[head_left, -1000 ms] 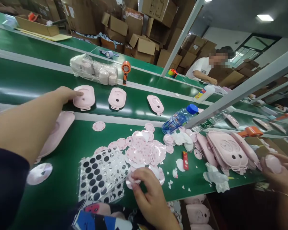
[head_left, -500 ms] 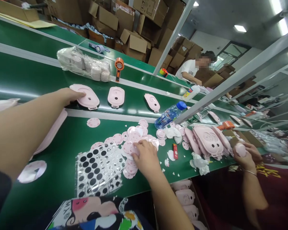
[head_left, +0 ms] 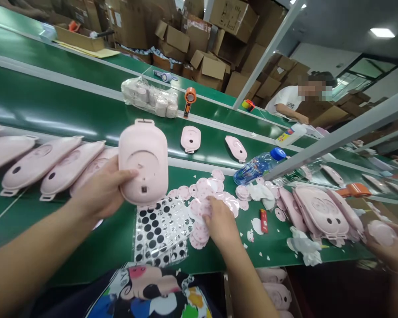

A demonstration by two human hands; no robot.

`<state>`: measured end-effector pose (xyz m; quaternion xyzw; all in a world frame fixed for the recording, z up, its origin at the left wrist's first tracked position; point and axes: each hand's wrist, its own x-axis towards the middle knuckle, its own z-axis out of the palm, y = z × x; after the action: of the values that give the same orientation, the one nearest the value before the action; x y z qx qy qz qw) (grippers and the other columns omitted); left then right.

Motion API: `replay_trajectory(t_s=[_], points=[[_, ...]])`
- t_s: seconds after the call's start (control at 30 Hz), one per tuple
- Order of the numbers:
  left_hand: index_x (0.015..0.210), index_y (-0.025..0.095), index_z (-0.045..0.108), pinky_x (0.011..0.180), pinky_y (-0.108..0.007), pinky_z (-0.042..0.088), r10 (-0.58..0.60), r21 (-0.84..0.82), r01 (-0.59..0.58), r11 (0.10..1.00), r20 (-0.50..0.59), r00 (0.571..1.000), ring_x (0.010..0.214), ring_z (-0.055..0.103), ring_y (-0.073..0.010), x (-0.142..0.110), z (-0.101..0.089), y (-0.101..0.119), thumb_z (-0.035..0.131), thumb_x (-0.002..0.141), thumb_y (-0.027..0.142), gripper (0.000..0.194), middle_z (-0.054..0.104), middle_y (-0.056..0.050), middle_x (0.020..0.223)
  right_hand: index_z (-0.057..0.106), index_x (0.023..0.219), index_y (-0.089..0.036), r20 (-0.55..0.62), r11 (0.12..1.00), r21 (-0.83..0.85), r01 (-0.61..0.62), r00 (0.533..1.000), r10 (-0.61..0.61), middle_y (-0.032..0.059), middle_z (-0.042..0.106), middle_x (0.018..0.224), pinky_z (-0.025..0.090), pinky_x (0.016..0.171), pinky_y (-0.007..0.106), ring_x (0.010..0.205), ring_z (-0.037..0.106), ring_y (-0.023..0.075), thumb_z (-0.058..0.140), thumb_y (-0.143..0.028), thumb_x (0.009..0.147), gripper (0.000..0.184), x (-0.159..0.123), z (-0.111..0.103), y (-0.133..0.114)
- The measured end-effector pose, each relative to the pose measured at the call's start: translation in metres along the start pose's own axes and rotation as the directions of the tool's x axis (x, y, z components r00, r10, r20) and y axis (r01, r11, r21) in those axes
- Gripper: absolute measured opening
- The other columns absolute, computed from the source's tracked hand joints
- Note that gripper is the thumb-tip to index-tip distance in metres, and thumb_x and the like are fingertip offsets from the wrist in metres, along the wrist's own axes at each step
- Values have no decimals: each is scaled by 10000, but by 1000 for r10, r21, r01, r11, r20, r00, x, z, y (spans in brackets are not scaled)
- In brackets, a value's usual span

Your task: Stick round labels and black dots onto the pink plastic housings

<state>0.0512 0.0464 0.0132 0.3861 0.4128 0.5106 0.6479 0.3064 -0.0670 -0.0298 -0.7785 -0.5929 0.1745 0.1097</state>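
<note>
My left hand (head_left: 101,190) grips a pale pink plastic cover (head_left: 146,145) by its side and holds it up over the bench. The cover has a round recess, a small square hole and a tab at its top. My right hand (head_left: 221,221) reaches into a loose pile of round pink patterned discs (head_left: 199,234), its fingertips drawn together on a disc; part of the pile is hidden under the hand. Beside the pile lie clear plastic sheets with black round dots (head_left: 154,236).
Several pink covers lean in a row (head_left: 64,165) at left; others form a stack (head_left: 321,212) at right. Two covers (head_left: 190,138) lie on the green belt. A blue-capped bottle (head_left: 258,165), red lighter (head_left: 263,221) and crumpled tissue (head_left: 305,245) are nearby. A co-worker's hands (head_left: 388,243) are at far right.
My left hand has lifted a cover from the belt and brought it closer, upright. My right hand remains at the disc pile. The view has swung left, showing the row of covers.
</note>
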Motion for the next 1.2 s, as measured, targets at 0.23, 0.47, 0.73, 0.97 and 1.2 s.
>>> replay_trajectory(t_s=[0.23,0.47,0.73,0.97,1.2], points=[[1208,262,622,821,-268,591,-237,-17,238,971,28,971,1134,608,-260,-72,-14,-47,835,707,300,545,669,-58,1226,732,997,-221,-8,995,104,3,1000,-3,77,701,1041,472,885,406,1007,636,260,506,-270,926,242,7,-26,13],[1298,310,536,831,-221,583,-286,-28,290,957,91,954,1192,591,-252,-88,0,-61,843,699,299,673,619,-33,1315,671,1171,-234,-159,837,527,150,984,-77,59,631,977,533,810,362,906,631,197,536,-379,903,333,-30,-41,-11],[1400,262,400,832,-314,600,-301,-33,312,950,182,936,1233,567,-348,-104,11,-59,835,691,330,834,600,-118,1320,563,793,-208,-487,774,361,521,813,-320,-3,599,746,444,680,321,708,541,152,602,-189,849,71,-57,-3,-80],[1296,226,476,835,-332,594,-244,-115,273,955,219,945,1156,616,-340,-106,10,-58,825,689,361,714,640,-118,1232,510,782,-204,-599,781,228,581,716,-358,8,551,738,418,696,335,737,508,168,570,-165,860,105,-58,3,-84],[1263,215,507,735,-317,589,-310,12,311,950,119,943,1089,635,-341,-104,11,-56,787,734,445,642,665,-104,1106,501,840,-210,-617,770,286,570,724,-307,46,466,885,477,814,407,908,501,217,593,-217,831,92,-60,7,-81]])
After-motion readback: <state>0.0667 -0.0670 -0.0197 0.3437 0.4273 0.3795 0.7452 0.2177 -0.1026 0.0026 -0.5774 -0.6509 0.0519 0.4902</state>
